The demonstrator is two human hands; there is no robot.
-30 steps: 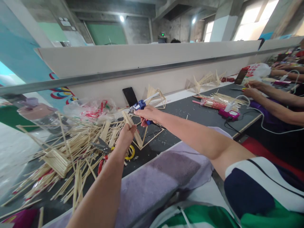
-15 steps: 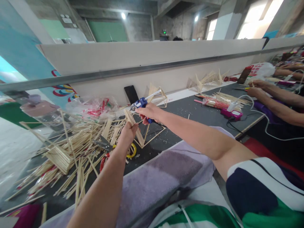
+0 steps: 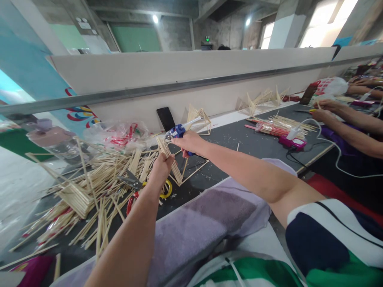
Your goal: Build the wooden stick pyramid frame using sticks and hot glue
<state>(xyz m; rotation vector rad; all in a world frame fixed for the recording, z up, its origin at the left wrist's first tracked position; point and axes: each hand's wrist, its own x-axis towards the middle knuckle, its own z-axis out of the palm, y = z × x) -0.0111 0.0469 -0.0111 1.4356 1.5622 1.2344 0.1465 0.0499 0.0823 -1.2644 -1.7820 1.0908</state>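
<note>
My right hand (image 3: 189, 142) is closed round a blue hot glue gun (image 3: 178, 129), with a white glue stick jutting from its back end. The gun's tip points left, at the upper end of a stick frame (image 3: 176, 172) made of pale thin wooden sticks laid side by side. Pinching that frame along its left edge is my left hand (image 3: 161, 164). Whether the tip touches the sticks I cannot tell. Scissors (image 3: 166, 189) with yellow and red handles lie beside my left wrist, partly covered by it.
Loose sticks (image 3: 104, 175) are heaped at the left, near another stick frame (image 3: 76, 197) and a pink-lidded bottle (image 3: 54, 137). A phone (image 3: 165, 118) leans on the partition. More finished-looking frames (image 3: 263, 99) stand further back. At the right, a co-worker's hands (image 3: 324, 111) are busy near a cable.
Both hands keep almost the same place. The glue gun and the stick frame show hardly any shift.
</note>
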